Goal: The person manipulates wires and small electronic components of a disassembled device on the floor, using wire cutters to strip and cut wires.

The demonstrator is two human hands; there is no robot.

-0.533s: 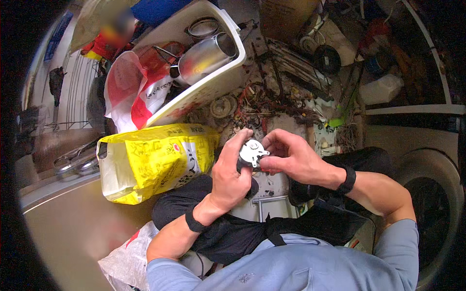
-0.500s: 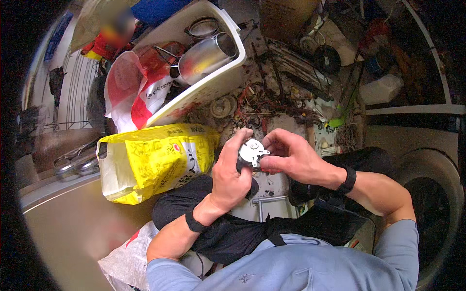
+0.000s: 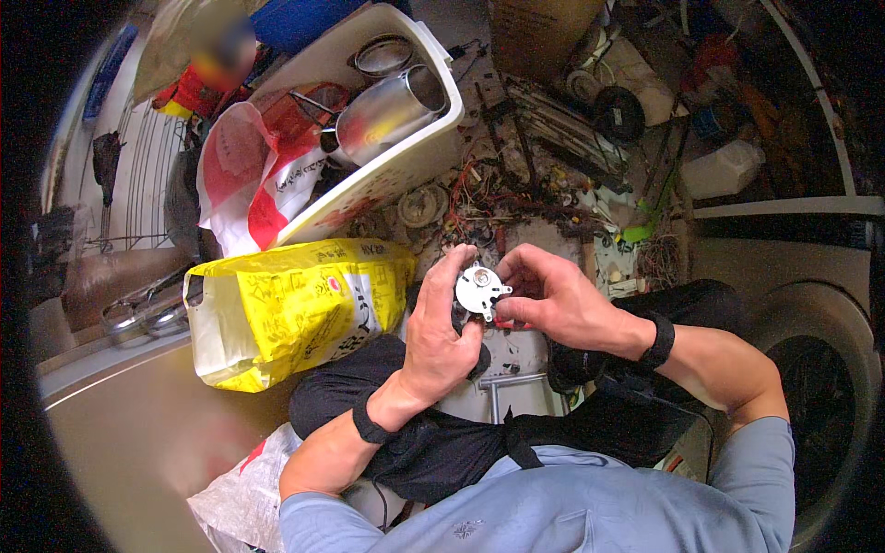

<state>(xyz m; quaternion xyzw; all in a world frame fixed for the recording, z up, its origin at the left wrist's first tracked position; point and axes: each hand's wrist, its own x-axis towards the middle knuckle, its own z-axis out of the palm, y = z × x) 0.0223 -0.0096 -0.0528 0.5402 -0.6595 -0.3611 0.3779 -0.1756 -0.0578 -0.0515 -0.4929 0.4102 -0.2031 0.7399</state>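
My left hand (image 3: pixel 440 321) is closed around a small round metal part (image 3: pixel 477 291), with fingers along its left and far side and the thumb at the near side. The part is silvery, with a flat face, small dark slots, a raised centre and tabs on its rim. Its underside is hidden in the hand. My right hand (image 3: pixel 567 300) has thumb and curled fingers pinched at the part's right-hand tab. A sliver of something red shows under the right thumb; what it is cannot be made out. Both wrists wear black bands.
A yellow bag (image 3: pixel 295 309) stands open left of my hands. Behind it, a white plastic bin (image 3: pixel 378 180) holds a metal cylinder (image 3: pixel 392 115) and a red-and-white bag (image 3: pixel 253 175). Wires and scraps (image 3: pixel 498 198) cover the floor ahead. A tyre (image 3: pixel 816 405) stands at right.
The round metal part has tilted slightly, so its slotted face shows more fully. My right fingers have shifted a little at its edge; the left hand keeps its hold.
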